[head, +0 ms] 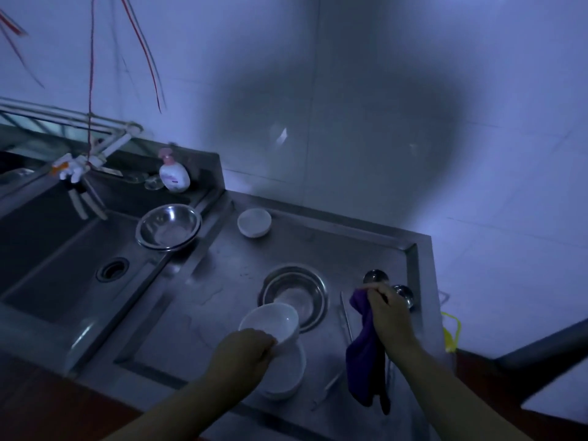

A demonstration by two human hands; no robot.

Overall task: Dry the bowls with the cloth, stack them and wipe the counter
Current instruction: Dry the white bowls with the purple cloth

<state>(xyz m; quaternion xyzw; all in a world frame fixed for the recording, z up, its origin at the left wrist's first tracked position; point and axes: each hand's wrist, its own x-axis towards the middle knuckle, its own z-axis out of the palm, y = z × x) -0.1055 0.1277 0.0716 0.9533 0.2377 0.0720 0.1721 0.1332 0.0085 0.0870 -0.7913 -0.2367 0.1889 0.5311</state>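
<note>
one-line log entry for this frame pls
left hand: grips white bowl | right hand: holds purple cloth | stack: not yet

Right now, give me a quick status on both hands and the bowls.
Left hand grips white bowl above bowl stack. Right hand holds purple cloth, hanging. Steel bowl just behind.

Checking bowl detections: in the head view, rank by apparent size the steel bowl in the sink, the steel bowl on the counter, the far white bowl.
1-2. Steel bowl on the counter and steel bowl in the sink: look alike, no ranking.
3. Far white bowl: smallest, though farthest from the camera.
</note>
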